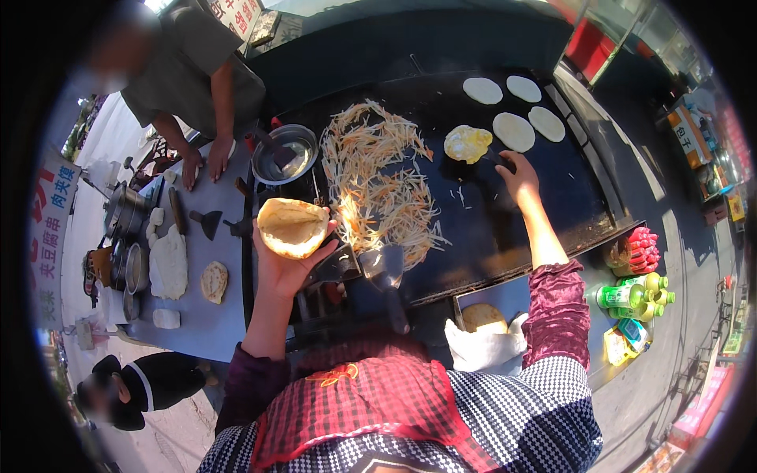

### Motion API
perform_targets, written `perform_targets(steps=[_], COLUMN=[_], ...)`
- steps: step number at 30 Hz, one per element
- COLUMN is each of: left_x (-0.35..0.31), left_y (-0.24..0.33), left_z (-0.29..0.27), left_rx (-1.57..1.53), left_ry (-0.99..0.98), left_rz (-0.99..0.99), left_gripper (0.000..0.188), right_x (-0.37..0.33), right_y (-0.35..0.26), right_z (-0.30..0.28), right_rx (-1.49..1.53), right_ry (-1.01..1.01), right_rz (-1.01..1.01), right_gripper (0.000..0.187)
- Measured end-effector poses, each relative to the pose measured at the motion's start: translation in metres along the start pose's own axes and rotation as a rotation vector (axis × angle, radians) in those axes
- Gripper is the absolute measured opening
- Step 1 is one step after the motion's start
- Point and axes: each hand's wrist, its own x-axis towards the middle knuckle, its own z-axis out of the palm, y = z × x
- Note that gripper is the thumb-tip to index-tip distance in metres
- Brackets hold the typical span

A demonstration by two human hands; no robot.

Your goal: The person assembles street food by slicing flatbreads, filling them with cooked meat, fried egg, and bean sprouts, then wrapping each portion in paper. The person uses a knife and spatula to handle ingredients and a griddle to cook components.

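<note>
My left hand (pixel 285 264) holds up a split-open flatbread pocket (pixel 292 227) over the near left edge of a large black griddle (pixel 544 197). My right hand (pixel 519 178) reaches across the griddle and grips a dark handle beside a fried egg (pixel 467 143). A wide pile of shredded potato strips (pixel 380 185) lies on the griddle between my hands. Several round dough discs (pixel 513 130) cook at the far right. A metal scraper (pixel 385 272) rests at the griddle's near edge.
A person in a grey shirt (pixel 189 75) leans both hands on the grey work table (pixel 205 315) at left, which carries dough pieces (pixel 169 264), a flatbread and pots. A metal bowl (pixel 285 152) sits beside the griddle. Bottles (pixel 631 293) stand at right. Another person (pixel 134 386) stands lower left.
</note>
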Motion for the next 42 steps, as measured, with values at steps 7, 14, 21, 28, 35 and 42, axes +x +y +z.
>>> perform_targets(steps=[7, 14, 21, 28, 35, 42], left_x=[0.007, -0.042, -0.147, -0.247, -0.292, -0.328], left_y=[0.011, 0.047, 0.129, 0.200, 0.248, 0.275], left_z=[-0.023, -0.048, -0.123, -0.213, -0.267, -0.322], left_rx=[0.050, 0.005, -0.139, -0.295, -0.431, -0.399], left_ry=[0.036, 0.076, -0.013, 0.036, -0.030, 0.283], left_rz=[0.160, 0.203, 0.222, 0.280, 0.336, 0.341], left_gripper=[0.082, 0.077, 0.062, 0.071, 0.071, 0.061], right_x=[-0.069, -0.145, -0.212, -0.279, -0.304, -0.342], right_y=[-0.189, -0.346, -0.527, -0.669, -0.738, -0.705], right_z=[-0.056, -0.031, 0.121, 0.210, 0.201, 0.240], right_rx=[0.397, 0.416, -0.158, -0.528, -0.324, -0.110], right_ry=[-0.245, -0.676, -0.585, -0.690, -0.679, -0.784], right_rz=[-0.164, -0.156, -0.540, -0.822, -0.703, -0.198], right_gripper=[0.031, 0.027, 0.026, 0.023, 0.022, 0.022])
